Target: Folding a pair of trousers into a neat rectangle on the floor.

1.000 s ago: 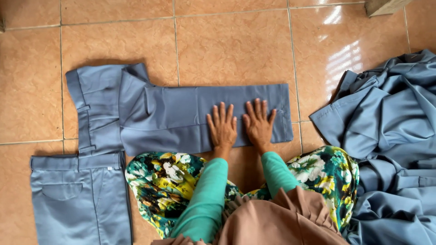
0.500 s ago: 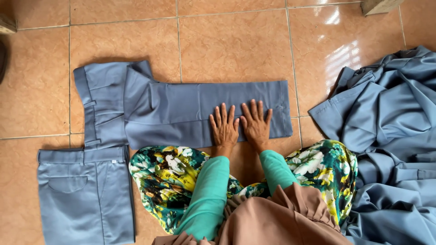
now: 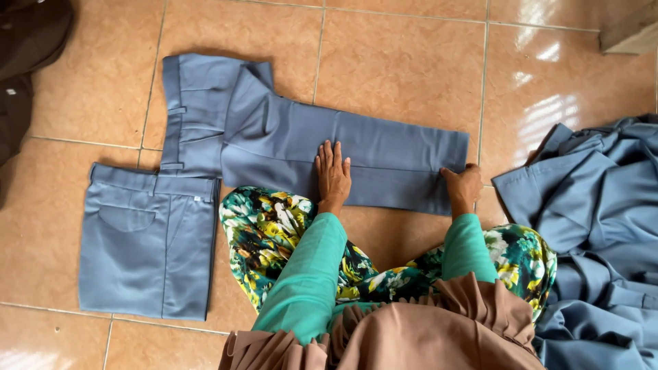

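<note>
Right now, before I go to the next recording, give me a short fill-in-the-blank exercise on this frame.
1. The left hand lies ____ on the laid-out blue-grey trousers.
2. The right hand grips the trousers at the ____ end.
3. A second pair of trousers lies ____ beside the person's left knee.
4. The floor is covered in ____.

Missing words: flat; hem; folded; tiles
</note>
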